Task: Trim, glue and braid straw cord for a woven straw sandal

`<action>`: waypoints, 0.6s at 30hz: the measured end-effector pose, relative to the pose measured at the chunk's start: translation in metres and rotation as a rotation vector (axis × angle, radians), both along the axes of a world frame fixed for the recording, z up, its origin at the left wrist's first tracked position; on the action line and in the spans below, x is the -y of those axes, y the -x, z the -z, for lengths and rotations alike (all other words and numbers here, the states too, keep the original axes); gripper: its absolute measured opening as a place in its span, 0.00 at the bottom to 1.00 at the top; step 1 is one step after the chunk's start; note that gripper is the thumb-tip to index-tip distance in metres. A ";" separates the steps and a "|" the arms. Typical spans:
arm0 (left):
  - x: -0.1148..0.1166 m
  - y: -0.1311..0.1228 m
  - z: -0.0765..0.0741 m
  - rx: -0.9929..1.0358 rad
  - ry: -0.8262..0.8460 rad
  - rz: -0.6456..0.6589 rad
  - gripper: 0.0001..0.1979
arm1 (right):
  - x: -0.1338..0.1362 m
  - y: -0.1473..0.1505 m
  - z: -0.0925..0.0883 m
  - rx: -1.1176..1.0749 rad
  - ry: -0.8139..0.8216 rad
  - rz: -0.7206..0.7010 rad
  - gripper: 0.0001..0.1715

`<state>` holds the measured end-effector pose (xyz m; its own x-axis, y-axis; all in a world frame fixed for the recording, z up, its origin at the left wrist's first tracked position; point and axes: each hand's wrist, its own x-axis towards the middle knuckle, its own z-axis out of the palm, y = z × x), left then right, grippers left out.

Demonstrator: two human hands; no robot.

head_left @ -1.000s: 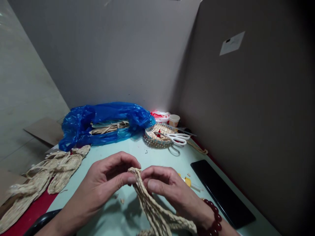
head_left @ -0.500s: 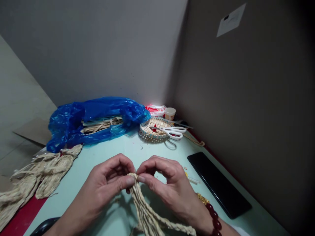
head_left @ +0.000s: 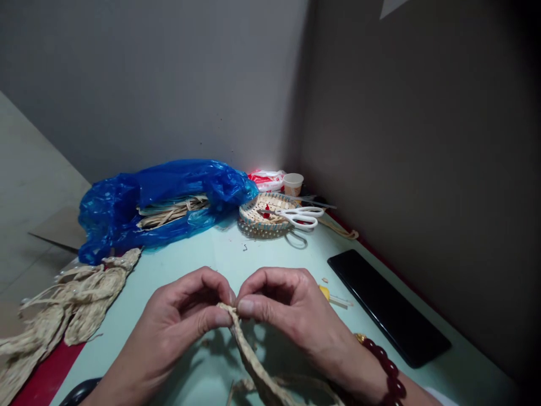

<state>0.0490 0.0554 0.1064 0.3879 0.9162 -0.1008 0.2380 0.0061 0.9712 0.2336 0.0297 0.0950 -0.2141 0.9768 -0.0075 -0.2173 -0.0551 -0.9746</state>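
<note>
A pale braided straw piece [head_left: 254,361] hangs from my fingertips and trails down past the bottom of the view. My left hand [head_left: 190,310] pinches its upper end between thumb and forefinger. Close against it, my right hand [head_left: 279,304] is closed in a pinch on the same end, just to the right. The fingertips of both hands nearly touch. A red-beaded bracelet [head_left: 386,361] circles my right wrist. Behind my right hand lies a small yellow-handled tool [head_left: 324,292], partly hidden.
Woven straw pieces [head_left: 93,299] lie at the left edge. A blue plastic bag [head_left: 169,177] holds dry strips [head_left: 177,211]. White-handled scissors [head_left: 302,216] rest on a small basket [head_left: 257,228] by a paper cup [head_left: 293,184]. A black phone-like slab [head_left: 389,307] lies right.
The straw piece has turned in my fingers, so it shows as a narrow edge instead of a wide spread of braids. The camera view has shifted slightly.
</note>
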 end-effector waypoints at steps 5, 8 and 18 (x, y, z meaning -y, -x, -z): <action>-0.001 -0.001 -0.002 -0.017 -0.042 0.001 0.04 | -0.001 -0.001 0.000 -0.069 0.049 -0.061 0.07; 0.001 -0.001 -0.002 -0.034 -0.076 -0.016 0.04 | -0.002 -0.005 0.003 -0.084 0.025 -0.121 0.07; 0.002 -0.003 0.000 -0.111 -0.127 -0.042 0.07 | -0.002 -0.004 0.006 0.249 -0.232 0.031 0.05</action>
